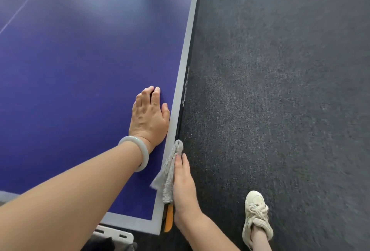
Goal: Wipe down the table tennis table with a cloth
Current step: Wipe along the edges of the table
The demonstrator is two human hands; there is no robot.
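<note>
Cloth (169,170) sits pressed against the near right edge of the table (80,70) by my right grip (183,188), fingers straight; left grip (149,118) rests flat, released, on top.

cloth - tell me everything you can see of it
The cloth is grey and fluffy, like microfibre or terry, bunched into a long folded strip. It lies along the side edge of the table near the corner, partly draped over the white border. The right hand presses it against that edge with straight fingers.
</note>
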